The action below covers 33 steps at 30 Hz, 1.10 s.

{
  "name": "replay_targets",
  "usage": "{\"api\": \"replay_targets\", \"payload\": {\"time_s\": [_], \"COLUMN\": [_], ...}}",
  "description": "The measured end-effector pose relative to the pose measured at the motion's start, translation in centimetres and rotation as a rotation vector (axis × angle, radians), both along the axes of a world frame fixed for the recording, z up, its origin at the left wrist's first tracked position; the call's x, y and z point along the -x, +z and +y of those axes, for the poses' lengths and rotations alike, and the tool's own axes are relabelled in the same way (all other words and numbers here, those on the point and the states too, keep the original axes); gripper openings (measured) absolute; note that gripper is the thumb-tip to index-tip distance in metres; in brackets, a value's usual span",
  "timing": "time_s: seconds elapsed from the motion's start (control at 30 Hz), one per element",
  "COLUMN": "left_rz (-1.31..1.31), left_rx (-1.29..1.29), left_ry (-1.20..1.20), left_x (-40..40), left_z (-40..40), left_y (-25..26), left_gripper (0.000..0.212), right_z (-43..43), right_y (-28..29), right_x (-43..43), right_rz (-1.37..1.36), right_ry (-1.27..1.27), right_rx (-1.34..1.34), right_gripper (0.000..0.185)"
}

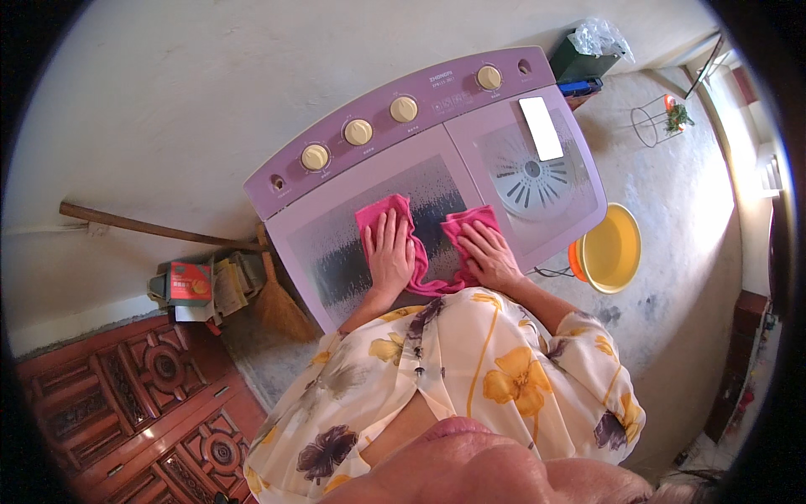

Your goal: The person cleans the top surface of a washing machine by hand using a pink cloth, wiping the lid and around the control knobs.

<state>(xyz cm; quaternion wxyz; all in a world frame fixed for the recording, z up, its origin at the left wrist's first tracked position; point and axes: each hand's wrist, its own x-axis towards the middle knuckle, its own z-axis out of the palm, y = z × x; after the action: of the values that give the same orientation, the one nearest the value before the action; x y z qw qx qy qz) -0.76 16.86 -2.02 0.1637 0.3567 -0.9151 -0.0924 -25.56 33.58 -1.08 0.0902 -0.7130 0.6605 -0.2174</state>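
A purple twin-tub washing machine [371, 165] stands against the wall before me, with cream knobs along its raised panel. My left hand [390, 252] presses one end of a pink cloth [434, 286] onto the larger, left-side lid. My right hand [488, 255] lies on the cloth's other end, near the seam between the two lids. The cloth sags in a curve between my hands, towards my body. A white rectangle [541, 128] lies on the smaller lid, above the round spin-tub cover that shows through it.
A yellow basin [609, 249] stands on the floor to the right. At the left are a straw broom [283, 309], a box with papers [190, 281] and a carved reddish door [138, 403]. A dark green container [580, 60] holds clear plastic behind the machine's right corner.
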Motion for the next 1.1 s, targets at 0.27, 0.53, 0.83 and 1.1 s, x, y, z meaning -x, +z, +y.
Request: {"api": "replay_targets", "payload": {"time_s": [0.27, 0.53, 0.83, 1.1], "left_rz": [0.019, 0.018, 0.031, 0.049], "left_rx": [0.003, -0.002, -0.016, 0.011], "left_ry": [-0.005, -0.024, 0.004, 0.022], "left_x": [3.9, 2.8, -1.9, 0.2], "left_z": [-2.6, -5.7, -2.5, -4.2], "left_y": [0.7, 0.8, 0.5, 0.9], "left_gripper": [0.064, 0.060, 0.061, 0.061], "right_z": [-10.2, -12.9, -6.0, -16.6], "right_y": [-0.6, -0.8, -1.1, -0.3], "right_x": [-1.3, -5.7, -3.3, -3.3], "right_rz": [-0.064, -0.054, 0.086, 0.034], "right_ry": [-0.384, -0.290, -0.484, -0.355], "right_rx": [0.142, 0.173, 0.105, 0.221], "right_gripper": [0.066, 0.059, 0.059, 0.059]}}
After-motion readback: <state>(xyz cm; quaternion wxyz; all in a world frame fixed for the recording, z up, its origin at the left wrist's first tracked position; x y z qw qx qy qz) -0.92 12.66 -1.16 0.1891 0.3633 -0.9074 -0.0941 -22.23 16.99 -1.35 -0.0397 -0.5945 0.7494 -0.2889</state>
